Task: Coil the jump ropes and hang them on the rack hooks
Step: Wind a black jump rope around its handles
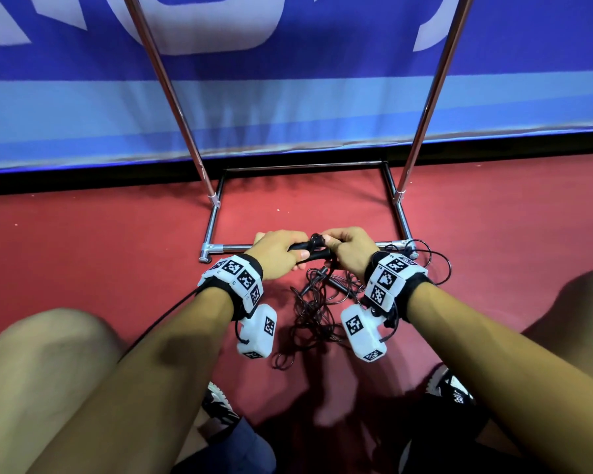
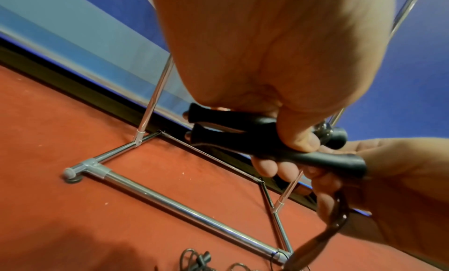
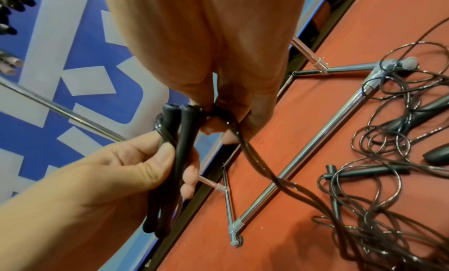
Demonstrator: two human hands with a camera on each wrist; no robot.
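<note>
I see red floor [image 1: 100, 241] running to a blue banner wall [image 1: 322, 107] at 12 o'clock. The chrome tube rack base [image 1: 225, 248] frames open floor. Loose black jump ropes [image 1: 319, 302] tangle at 6 o'clock. My left hand [image 1: 277, 253] grips two black handles [image 1: 310, 252] lying left-right; my right hand [image 1: 348, 249] pinches their cord [image 3: 245, 144].

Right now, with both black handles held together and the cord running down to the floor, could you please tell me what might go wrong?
1. The thin black cord in the right hand runs into the tangled pile of black ropes on the red floor; pulling may drag other ropes or tighten knots.
2. One loop lies around the chrome rack base corner and could snag.
3. The left hand grips the two black handles; they could slip apart.
</note>
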